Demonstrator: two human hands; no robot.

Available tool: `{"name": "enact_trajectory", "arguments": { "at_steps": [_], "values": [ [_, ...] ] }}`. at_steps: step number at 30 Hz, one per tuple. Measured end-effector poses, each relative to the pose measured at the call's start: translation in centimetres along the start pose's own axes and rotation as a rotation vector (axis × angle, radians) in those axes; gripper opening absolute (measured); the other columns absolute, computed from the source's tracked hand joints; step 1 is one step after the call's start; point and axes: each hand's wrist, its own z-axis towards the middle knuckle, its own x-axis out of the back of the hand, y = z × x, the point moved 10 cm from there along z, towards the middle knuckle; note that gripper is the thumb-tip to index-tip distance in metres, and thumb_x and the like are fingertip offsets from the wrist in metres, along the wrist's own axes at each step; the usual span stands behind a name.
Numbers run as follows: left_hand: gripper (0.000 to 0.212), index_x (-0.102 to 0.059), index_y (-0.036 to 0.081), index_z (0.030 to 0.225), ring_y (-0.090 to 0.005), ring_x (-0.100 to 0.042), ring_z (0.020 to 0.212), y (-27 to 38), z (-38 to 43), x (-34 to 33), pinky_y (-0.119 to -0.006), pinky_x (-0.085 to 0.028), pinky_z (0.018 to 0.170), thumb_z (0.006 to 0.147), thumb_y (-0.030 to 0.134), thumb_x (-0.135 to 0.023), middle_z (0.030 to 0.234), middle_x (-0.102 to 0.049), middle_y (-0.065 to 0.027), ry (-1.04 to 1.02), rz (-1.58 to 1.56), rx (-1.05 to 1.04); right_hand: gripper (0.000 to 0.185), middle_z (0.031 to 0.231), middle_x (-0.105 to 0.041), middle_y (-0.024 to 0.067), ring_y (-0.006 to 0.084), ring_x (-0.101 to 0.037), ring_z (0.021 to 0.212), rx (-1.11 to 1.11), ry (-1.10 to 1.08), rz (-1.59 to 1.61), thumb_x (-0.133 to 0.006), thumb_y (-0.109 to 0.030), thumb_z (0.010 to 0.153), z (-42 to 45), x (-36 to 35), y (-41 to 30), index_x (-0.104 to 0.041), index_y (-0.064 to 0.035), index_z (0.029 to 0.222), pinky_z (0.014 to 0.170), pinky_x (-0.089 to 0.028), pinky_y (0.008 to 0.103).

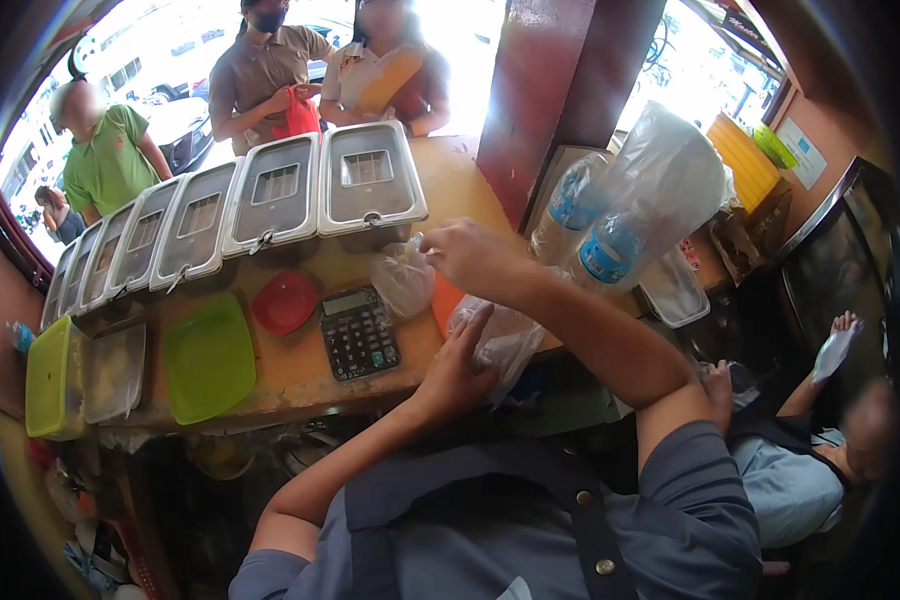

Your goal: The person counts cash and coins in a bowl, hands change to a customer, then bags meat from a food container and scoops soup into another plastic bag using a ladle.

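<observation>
My right hand (pixel 474 255) has its fingers closed on the top of a small clear plastic bag (pixel 405 281) with pale contents, near the counter's middle. Below it, my left hand (pixel 459 364) is against a second clear plastic bag (pixel 506 334) at the front edge; whether it grips the bag cannot be told. An orange item (pixel 448 296) shows partly between the two bags. A black calculator (pixel 358 334) lies to the left of the small bag, with a red plastic dish (pixel 284 302) and a green plastic tray (pixel 210 360) farther left.
Lidded metal food pans (pixel 371 176) line the counter's far side, with people standing beyond. Plastic bottles (pixel 607 251) and a large plastic bag (pixel 667 176) stand at the right by a red post (pixel 532 97). Lidded containers (pixel 49 375) sit far left. Another person (pixel 787 480) is at lower right.
</observation>
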Motion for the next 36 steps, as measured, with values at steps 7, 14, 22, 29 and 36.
{"name": "enact_trajectory", "arguments": {
  "at_steps": [7,14,22,29,36],
  "values": [
    [0.077,-0.033,0.002,0.149,-0.0405,-0.038,0.138,-0.1,-0.1,-0.3,-0.042,-0.036,0.111,0.081,0.009,-0.066,0.148,-0.038,-0.0277,-0.001,-0.054,0.076,0.027,0.118,-0.066,0.0168,0.0333,-0.059,0.115,0.019,-0.23,-0.282,-0.05,-0.014,0.093,5.1,-6.9,0.0,-0.071,-0.0049,0.107,0.097,-0.049,0.0421],
    [0.078,-0.034,0.001,0.148,-0.0387,-0.037,0.139,-0.2,-0.3,0.3,-0.041,-0.035,0.112,0.078,0.006,-0.067,0.148,-0.038,-0.0257,0.048,-0.08,0.044,0.021,0.114,-0.062,0.021,0.0334,-0.059,0.113,0.126,-0.161,-0.365,-0.053,-0.014,0.09,4.6,-7.0,-1.0,-0.068,-0.0015,0.099,0.094,-0.049,0.0425],
    [0.078,-0.031,0.0,0.15,-0.0241,-0.038,0.139,-2.4,-0.6,-0.2,-0.035,-0.036,0.112,0.081,0.0,-0.068,0.151,-0.038,-0.017,0.045,-0.514,0.158,0.014,0.098,-0.065,0.0229,0.0382,-0.063,0.097,0.085,0.166,0.129,-0.055,-0.007,0.09,1.1,5.9,-3.2,-0.062,0.0033,0.097,0.085,-0.049,0.0421],
    [0.088,-0.022,-0.003,0.152,-0.0239,-0.044,0.133,-4.6,-1.3,0.2,-0.032,-0.042,0.106,0.078,-0.004,-0.07,0.15,-0.037,-0.0183,-0.005,-0.735,0.353,0.014,0.094,-0.067,0.0233,0.0375,-0.066,0.092,0.094,0.271,0.177,-0.053,-0.006,0.092,-4.1,15.1,-4.8,-0.063,0.0032,0.096,0.083,-0.049,0.0437],
    [0.109,0.003,-0.008,0.153,-0.0238,-0.044,0.133,-0.4,-0.9,2.0,-0.033,-0.04,0.107,0.075,-0.001,-0.074,0.148,-0.037,-0.0205,0.04,-0.856,0.214,0.013,0.095,-0.066,0.0198,0.0349,-0.065,0.097,-0.084,0.234,-0.204,-0.057,-0.009,0.088,-6.6,12.8,-2.4,-0.064,0.0019,0.092,0.084,-0.051,0.0427]
  ]
}}
